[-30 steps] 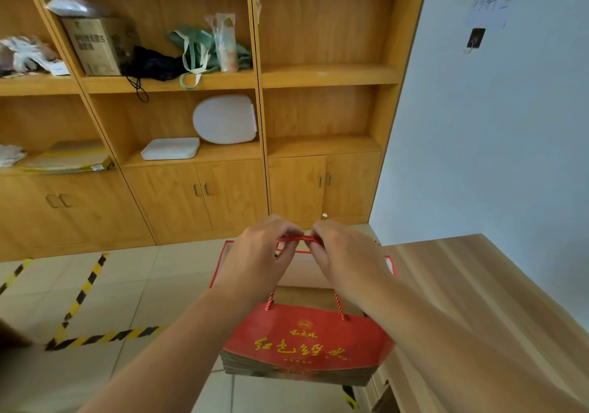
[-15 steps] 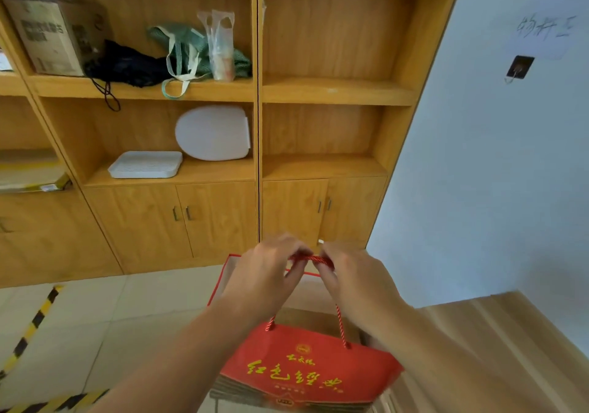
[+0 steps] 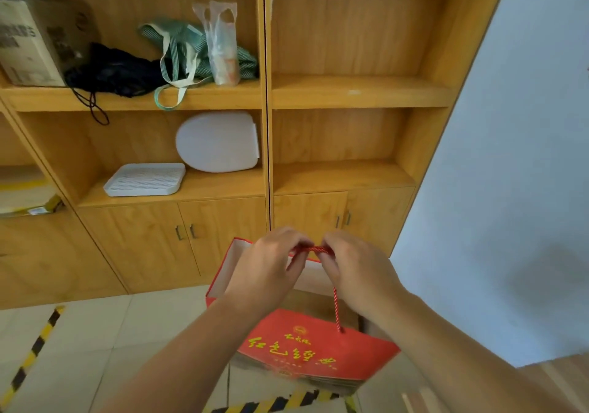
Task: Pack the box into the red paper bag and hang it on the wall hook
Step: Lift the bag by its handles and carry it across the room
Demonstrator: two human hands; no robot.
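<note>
The red paper bag point(image 3: 306, 345) with yellow lettering hangs in the air in front of me, held by its red rope handles point(image 3: 310, 249). My left hand point(image 3: 267, 269) and my right hand point(image 3: 353, 269) each pinch the handles at the top, close together. Inside the open bag I see a brown surface, the box point(image 3: 314, 301). The wall hook is out of view; only a dark speck shows at the right edge of the white wall point(image 3: 516, 164).
A wooden shelf unit point(image 3: 267, 93) with cupboard doors stands straight ahead, holding a cardboard carton point(image 3: 35, 42), cloth bags, a white tray point(image 3: 145, 179) and a white lid. Yellow-black floor tape point(image 3: 28, 355) runs at the left and below the bag. A wooden table corner point(image 3: 554, 384) shows at the lower right.
The bag has been lifted off the table and carried forward, toward the shelves. My view has tilted up and left, so the wall hook has slid out at the right edge.
</note>
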